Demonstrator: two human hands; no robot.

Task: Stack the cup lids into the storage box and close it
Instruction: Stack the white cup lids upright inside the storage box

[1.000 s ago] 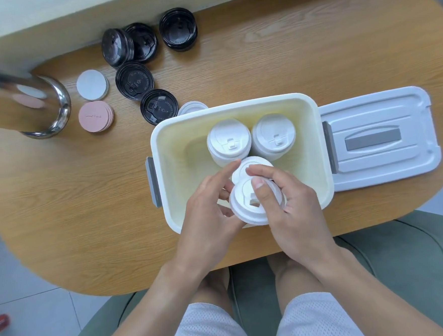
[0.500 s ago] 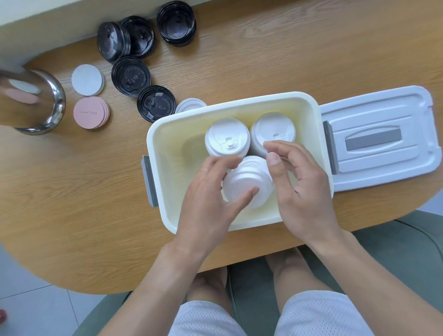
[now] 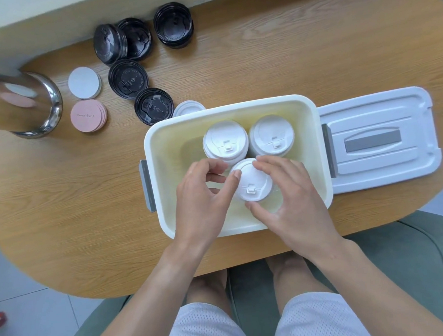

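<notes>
Both hands are down in the box [image 3: 160,172], which sits open on the table [image 3: 60,205] near the front edge. The left hand [image 3: 201,195] curls its fingers round the left side of a white lid stack [image 3: 253,184], thumb tip pressed on the lid's rim. The right hand [image 3: 290,199] wraps the same stack from the right, fingers over the far edge and thumb under the near edge. How tall this stack is I cannot tell; the hands cover its sides.

Behind it, two more white stacks stand side by side in the box, the left stack [image 3: 225,141] and the right stack [image 3: 272,135], close together, and the held stack sits just in front of the gap between them. The left half of the box floor shows bare.

The box cover [image 3: 378,141] lies flat on the table just right of the box, grey handle up.

Behind the box, one white lid [image 3: 187,108] peeks out, mostly hidden by the box wall. Black lids [image 3: 154,105] are scattered toward the back left, some leaning on one another. Further left lie a white disc [image 3: 84,83] and a pink disc pile [image 3: 88,115], with faint writing I cannot read. A shiny metal vessel [image 3: 27,102] is cut off at the left edge and blurred.
</notes>
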